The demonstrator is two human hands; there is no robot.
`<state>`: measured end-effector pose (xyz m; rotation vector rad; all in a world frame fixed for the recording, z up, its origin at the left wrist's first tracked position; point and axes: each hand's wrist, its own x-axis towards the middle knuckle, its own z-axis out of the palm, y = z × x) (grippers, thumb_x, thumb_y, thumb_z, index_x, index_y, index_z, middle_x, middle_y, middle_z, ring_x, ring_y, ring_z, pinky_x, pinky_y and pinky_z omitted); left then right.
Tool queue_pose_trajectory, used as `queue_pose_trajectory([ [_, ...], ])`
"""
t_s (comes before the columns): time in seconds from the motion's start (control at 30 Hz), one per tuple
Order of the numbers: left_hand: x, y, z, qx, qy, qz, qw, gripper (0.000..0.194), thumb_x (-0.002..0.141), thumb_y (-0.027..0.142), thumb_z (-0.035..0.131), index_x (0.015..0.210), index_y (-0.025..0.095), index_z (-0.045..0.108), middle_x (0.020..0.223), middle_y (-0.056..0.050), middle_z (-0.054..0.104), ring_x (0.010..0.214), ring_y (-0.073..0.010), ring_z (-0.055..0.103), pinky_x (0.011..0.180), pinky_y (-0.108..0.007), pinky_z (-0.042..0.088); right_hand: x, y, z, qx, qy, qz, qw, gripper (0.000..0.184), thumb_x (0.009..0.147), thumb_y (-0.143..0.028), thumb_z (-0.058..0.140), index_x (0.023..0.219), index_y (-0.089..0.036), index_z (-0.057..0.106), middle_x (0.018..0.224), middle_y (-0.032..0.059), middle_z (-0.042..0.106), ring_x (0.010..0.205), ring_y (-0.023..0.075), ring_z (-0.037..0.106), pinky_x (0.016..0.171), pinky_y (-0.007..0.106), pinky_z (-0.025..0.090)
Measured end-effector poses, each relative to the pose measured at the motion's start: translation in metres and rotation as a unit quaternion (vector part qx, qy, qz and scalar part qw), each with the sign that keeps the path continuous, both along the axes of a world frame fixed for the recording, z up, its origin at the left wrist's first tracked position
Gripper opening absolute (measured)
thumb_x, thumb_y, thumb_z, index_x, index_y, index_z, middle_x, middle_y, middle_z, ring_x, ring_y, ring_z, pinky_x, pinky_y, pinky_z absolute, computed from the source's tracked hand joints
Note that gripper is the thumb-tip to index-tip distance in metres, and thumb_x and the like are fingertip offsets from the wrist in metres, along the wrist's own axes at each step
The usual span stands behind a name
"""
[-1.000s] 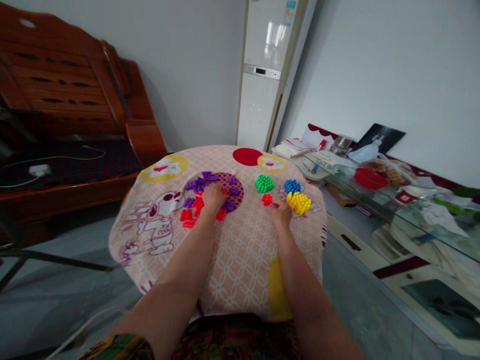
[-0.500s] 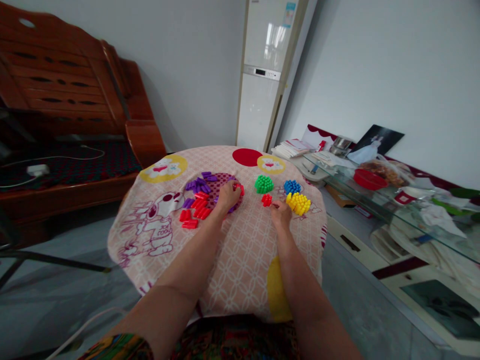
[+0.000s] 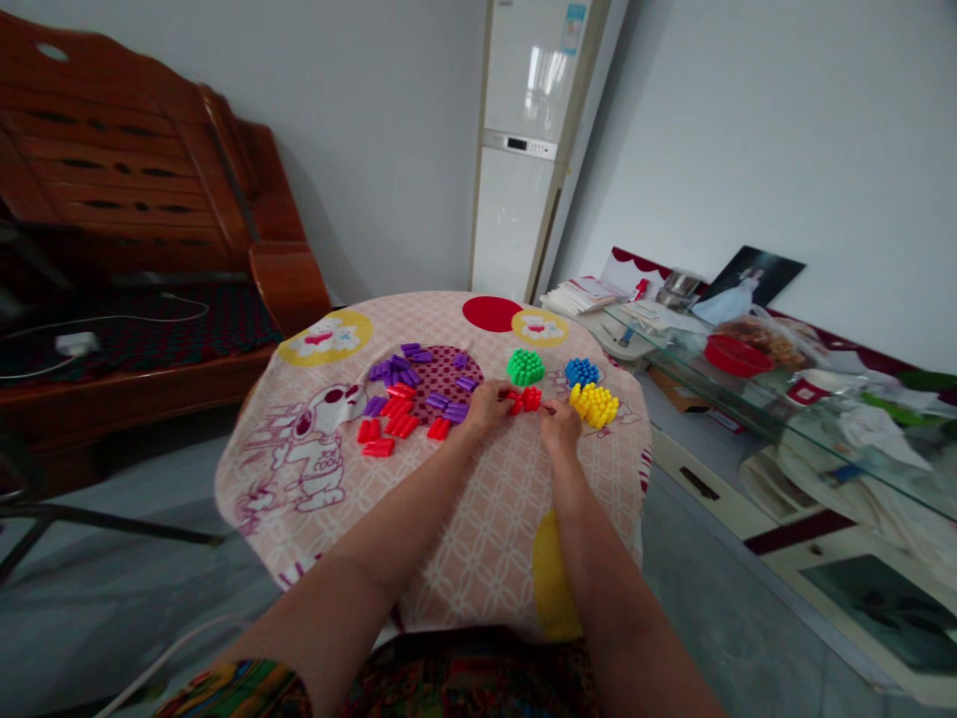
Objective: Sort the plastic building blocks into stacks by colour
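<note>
My left hand (image 3: 490, 407) is closed in a pinch on a red plastic peg (image 3: 513, 401), just left of a small red cluster (image 3: 531, 399) of upright pegs. To the right of that cluster, my right hand (image 3: 559, 424) has its thumb and finger pressed together; what they hold, if anything, is too small to make out. Beyond the hands stand a green peg cluster (image 3: 525, 367) and a blue one (image 3: 581, 372). A yellow cluster (image 3: 595, 406) is beside my right hand. Loose red pegs (image 3: 399, 411) and purple pegs (image 3: 394, 371) lie in groups on the left.
A patterned cloth (image 3: 478, 519) covers the round table. On the right, a glass-topped cabinet (image 3: 793, 434) holds papers, a red bowl (image 3: 737, 357) and bags. A wooden bench (image 3: 135, 189) stands to the left, a tall white appliance (image 3: 515, 199) behind.
My left hand has moved right from the purple pegs to the small red cluster, carrying a red peg. More purple and red pegs now show where it was. My right hand has stayed nearly still.
</note>
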<state>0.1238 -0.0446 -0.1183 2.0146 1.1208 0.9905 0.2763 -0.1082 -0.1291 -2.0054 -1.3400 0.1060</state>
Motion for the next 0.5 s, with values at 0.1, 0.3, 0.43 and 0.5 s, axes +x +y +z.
queue_pose_trajectory([
  [0.1,0.0034,-0.0009,-0.0002,0.016,0.022,0.014,1.000,0.032,0.073,0.006,0.060,0.098,0.016,0.076,0.092,-0.005,0.075,0.086,-0.0169,0.066,0.083,-0.028,0.052,-0.0005,-0.0006,0.0016,-0.006,0.003,-0.002,1.000,0.024,0.082,-0.023,0.057,0.095,-0.021,0.078,0.092,0.0062,0.076,0.086,0.0202,0.066,0.079,0.029,0.047],
  [0.3,0.0035,-0.0029,0.0030,0.053,0.076,0.049,0.995,0.036,0.077,0.008,0.060,0.108,0.018,0.076,0.102,-0.008,0.074,0.092,-0.0195,0.066,0.090,-0.029,0.051,-0.0029,-0.0022,0.0039,0.000,-0.001,-0.004,1.000,0.023,0.083,-0.021,0.056,0.091,-0.021,0.078,0.091,0.0057,0.076,0.086,0.0200,0.066,0.080,0.029,0.047],
  [0.43,0.0058,-0.0003,0.0033,0.036,0.057,0.040,0.997,0.035,0.077,0.008,0.061,0.108,0.017,0.076,0.100,-0.007,0.074,0.089,-0.0184,0.067,0.089,-0.028,0.051,-0.0030,-0.0019,0.0032,0.001,0.001,-0.005,1.000,0.023,0.083,-0.022,0.056,0.091,-0.020,0.078,0.091,0.0058,0.076,0.086,0.0199,0.066,0.080,0.028,0.047],
  [0.5,0.0087,0.0005,0.0035,0.026,0.037,0.030,0.998,0.034,0.077,0.007,0.061,0.106,0.017,0.076,0.100,-0.006,0.075,0.087,-0.0175,0.067,0.088,-0.028,0.052,-0.0025,-0.0015,0.0025,0.000,0.002,-0.004,1.000,0.024,0.083,-0.022,0.056,0.092,-0.021,0.078,0.091,0.0059,0.076,0.086,0.0199,0.066,0.079,0.028,0.047],
])
